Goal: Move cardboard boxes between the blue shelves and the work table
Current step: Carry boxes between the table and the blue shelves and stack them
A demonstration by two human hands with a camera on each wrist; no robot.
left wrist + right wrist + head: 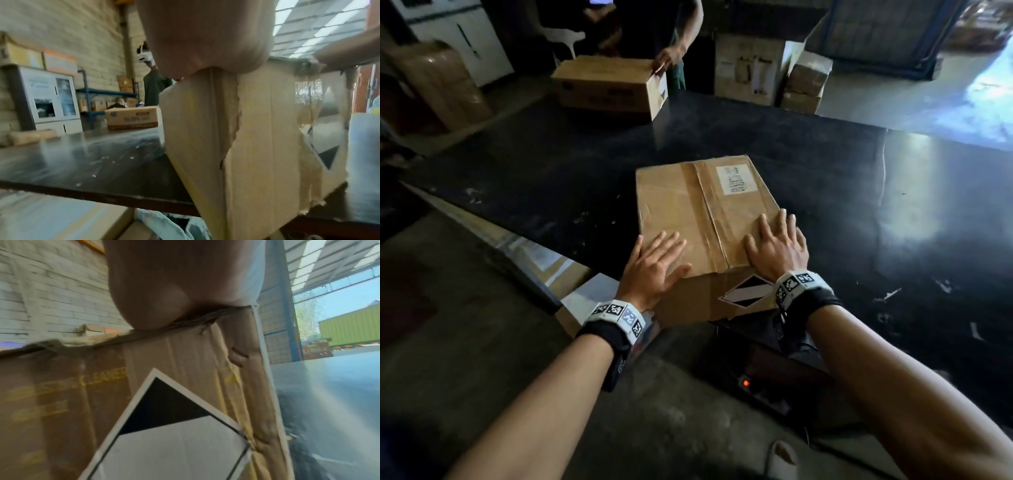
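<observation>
A taped cardboard box [698, 212] with a white label sits at the near edge of the black work table [551, 178], its near end slightly overhanging. My left hand [654, 263] lies flat on the box's near left corner, fingers straight. My right hand [779, 243] lies flat on the top near the right edge, fingers spread. In the left wrist view the palm [205, 40] presses on the box's top corner [257, 129]. In the right wrist view the palm [174, 288] sits on the top edge above a black-and-white diamond sticker [174, 426].
A second cardboard box [609, 85] stands at the table's far side, another person's hand [667, 56] on it. More boxes [804, 82] stand on the floor beyond. Blue shelves [96, 97] stand by the wall. A power strip [746, 382] lies under the table.
</observation>
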